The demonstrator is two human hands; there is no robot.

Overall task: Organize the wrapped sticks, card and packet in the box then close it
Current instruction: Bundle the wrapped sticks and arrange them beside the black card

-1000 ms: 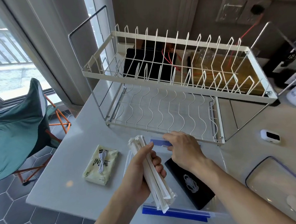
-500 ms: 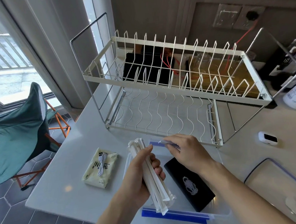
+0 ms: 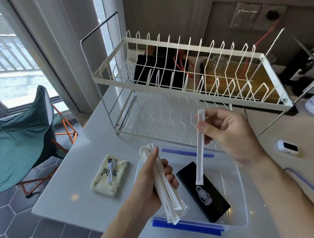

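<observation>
Left hand point(image 3: 154, 176): fingers curled round a bundle of wrapped sticks point(image 3: 166, 190), gripped near the middle, the ends fanning out below the grip over the near wall of the box. Right hand point(image 3: 227, 132): thumb and fingers pinching a single wrapped stick point(image 3: 199, 149) close to its top end; the stick hangs nearly upright below that pinch, its lower tip over the card.

Box point(image 3: 240, 202): clear plastic with blue strips at the near and far edges, open, lying under both hands. Card point(image 3: 204, 191): black, flat on the box floor, directly beneath the hanging stick. Judged as placed.

Packet point(image 3: 108, 172): pale yellow with a white cable on top, on the table outside the box, left of the left-hand grip and apart from it. Not yet placed.

Lid point(image 3: 309, 184): a clear piece with a blue-lined rim, to the right of the right forearm; only part shows, so its identity is a judgement.

Assessment: early stage. One of three item groups is in. Outstanding: all sticks, packet, closing.
</observation>
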